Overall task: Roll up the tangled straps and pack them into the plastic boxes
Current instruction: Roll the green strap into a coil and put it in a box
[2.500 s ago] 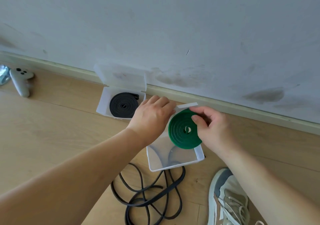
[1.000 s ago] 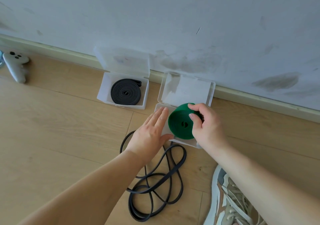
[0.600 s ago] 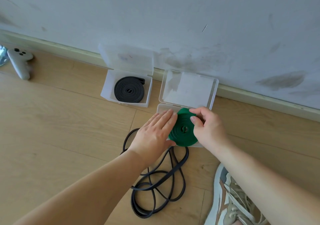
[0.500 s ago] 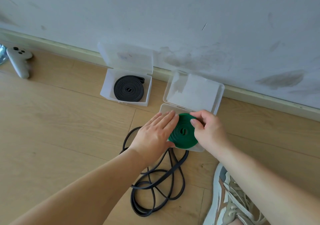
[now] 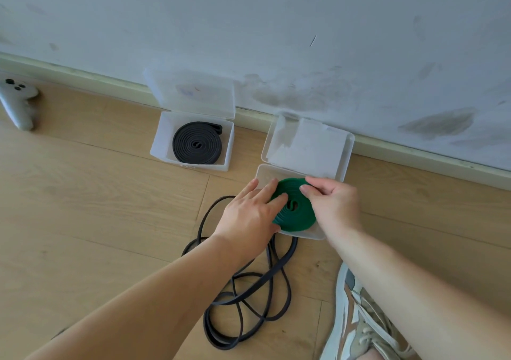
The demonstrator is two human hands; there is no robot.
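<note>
On wood floor, spread left hand presses the flat-lying green roll; right hand pinches it.

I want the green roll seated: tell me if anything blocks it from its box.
Nothing visible does. The green roll already lies in the open box, left hand pressing it, right hand pinching its edge.

The boxes are translucent, frosted plastic; the green strap looks matt (rubbery), the floor smooth pale wood, the wall matt and smudged.
</note>
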